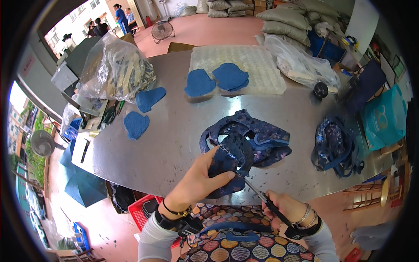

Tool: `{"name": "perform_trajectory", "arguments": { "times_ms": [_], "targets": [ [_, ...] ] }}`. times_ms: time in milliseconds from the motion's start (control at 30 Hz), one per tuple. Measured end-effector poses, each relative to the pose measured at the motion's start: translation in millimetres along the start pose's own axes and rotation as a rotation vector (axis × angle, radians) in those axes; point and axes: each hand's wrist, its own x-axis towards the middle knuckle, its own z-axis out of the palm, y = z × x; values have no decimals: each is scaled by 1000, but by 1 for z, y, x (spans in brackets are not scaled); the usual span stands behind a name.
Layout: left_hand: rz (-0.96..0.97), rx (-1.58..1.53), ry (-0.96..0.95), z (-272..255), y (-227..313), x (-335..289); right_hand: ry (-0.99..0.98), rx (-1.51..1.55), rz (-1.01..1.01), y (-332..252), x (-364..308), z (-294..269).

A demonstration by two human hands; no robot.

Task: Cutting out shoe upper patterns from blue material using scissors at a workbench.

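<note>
Head view: the left hand [203, 179] is partly closed, thumb and fingers pinching a dark blue patterned cloth [223, 162] in front of it. The right hand [284, 210] is curled around a slim metal tool [262, 196] with a dark handle, its tip at the cloth's lower edge. Just beyond the left hand, more patterned fabric [268, 136] lies on the metal table [172, 148].

Far ahead and left of the left hand, a clear plastic bag [114, 65] holds pale pieces. Well ahead and right of the right hand, another clear bag [303, 61] has pale contents, too unclear to name. Nearer on that side hangs a teal bag [385, 120], its inside hidden. Below and left of the left hand, a red basket [138, 215] contains something black.
</note>
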Motion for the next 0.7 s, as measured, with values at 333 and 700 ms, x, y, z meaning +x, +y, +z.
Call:
{"name": "perform_trajectory", "arguments": {
  "times_ms": [333,700],
  "targets": [
    [93,-199,151,24,-11,-4,23,20,-63,4,2,10],
    [36,-457,207,25,-13,-6,-39,267,-105,20,9,16]
  ]
}}
